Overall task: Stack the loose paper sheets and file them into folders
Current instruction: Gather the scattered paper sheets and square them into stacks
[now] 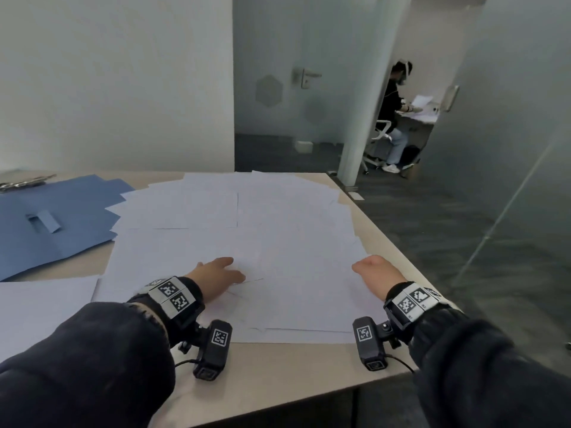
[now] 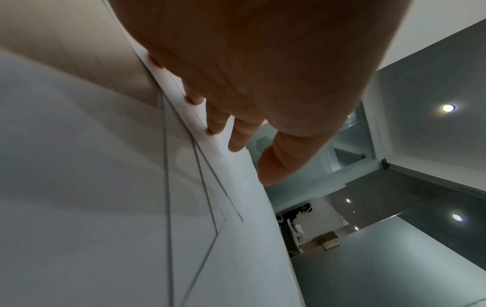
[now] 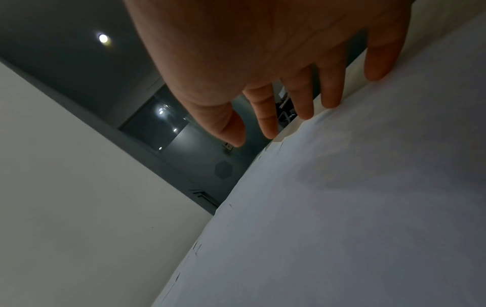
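Note:
Several loose white paper sheets [image 1: 247,230] lie spread and overlapping across the beige table [image 1: 278,372]. An open blue folder [image 1: 52,223] lies flat at the left with a metal clip [image 1: 24,182] at its far end. My left hand [image 1: 216,274] rests on the sheets near the middle, fingers straight; in the left wrist view its fingertips [image 2: 214,129] touch a sheet's edge [image 2: 184,187]. My right hand [image 1: 378,273] lies on the sheets by the table's right edge, and its fingers [image 3: 328,97] are straight, touching paper [image 3: 342,207]. Neither hand holds anything.
The table's right edge [image 1: 398,242] drops to dark carpet. A white wall stands behind the table, a glass partition [image 1: 509,149] at the right. Another person [image 1: 392,118] sits at a desk in the far room. One more sheet [image 1: 40,307] lies at the near left.

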The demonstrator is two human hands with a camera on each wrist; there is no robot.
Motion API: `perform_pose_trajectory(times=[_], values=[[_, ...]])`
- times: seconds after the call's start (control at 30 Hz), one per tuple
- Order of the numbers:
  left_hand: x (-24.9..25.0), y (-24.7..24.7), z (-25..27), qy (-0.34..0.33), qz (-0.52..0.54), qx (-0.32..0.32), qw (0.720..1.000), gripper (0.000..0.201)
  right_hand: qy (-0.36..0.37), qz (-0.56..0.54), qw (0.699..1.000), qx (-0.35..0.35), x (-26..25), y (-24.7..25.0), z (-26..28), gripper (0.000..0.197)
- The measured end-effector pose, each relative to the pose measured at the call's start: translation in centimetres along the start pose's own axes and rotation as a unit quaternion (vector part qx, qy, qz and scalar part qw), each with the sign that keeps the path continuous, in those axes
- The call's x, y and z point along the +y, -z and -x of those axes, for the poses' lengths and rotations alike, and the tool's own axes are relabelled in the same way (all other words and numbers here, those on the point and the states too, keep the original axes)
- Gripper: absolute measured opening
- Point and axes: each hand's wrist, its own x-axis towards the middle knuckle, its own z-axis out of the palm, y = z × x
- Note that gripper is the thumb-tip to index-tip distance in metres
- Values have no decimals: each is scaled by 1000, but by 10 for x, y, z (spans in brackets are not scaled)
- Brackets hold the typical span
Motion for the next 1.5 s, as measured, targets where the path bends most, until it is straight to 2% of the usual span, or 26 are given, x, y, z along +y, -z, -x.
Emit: perform_pose_trajectory(times=[0.03, 0.13, 0.2, 0.27, 0.33, 0.4, 0.5, 0.57, 0.63, 0.8, 0.87, 1.03, 1.23, 1.5], values=[[3, -2, 1, -10, 10, -5, 1000, 78, 1, 1, 1000, -2, 1, 2, -1, 42], [10, -1, 3, -41, 40, 8, 998, 55, 0, -2, 1000, 1, 3, 4, -4, 45], [9, 8, 1, -49, 32, 41, 997, 45, 3, 0, 1000, 0, 3, 5, -4, 43], [0, 22, -2, -34, -13, 87, 996, 44, 11, 8, 1000, -7, 3, 3, -2, 41], [-13, 40, -5, 3, -114, 116, 987, 63, 15, 16, 1000, -17, 1, -1, -2, 33], [-27, 56, -7, 53, -197, 98, 974, 93, 19, 37, 999, -28, 0, -7, -2, 23], [-45, 67, -10, 91, -245, 29, 965, 134, 34, 83, 994, -54, -3, -16, -6, 31], [-50, 67, -10, 84, -272, 15, 959, 149, 38, 112, 991, -68, -7, -20, -7, 36], [-48, 64, -8, 65, -276, 25, 959, 140, 40, 149, 985, -73, -11, -22, -6, 39], [-37, 63, -4, 44, -302, 42, 951, 92, 38, 205, 975, -71, -16, -23, -1, 40], [-35, 62, -2, 36, -310, 49, 949, 81, 38, 213, 973, -75, -16, -23, 0, 44], [-31, 56, 1, 25, -313, 62, 947, 72, 49, 252, 963, -85, -19, -26, 1, 51], [-23, 51, 2, 5, -338, 61, 939, 67, 73, 332, 935, -101, -24, -22, 1, 60], [-9, 46, -1, -34, -367, 71, 927, 39, 103, 367, 919, -102, -28, -12, -3, 61]])
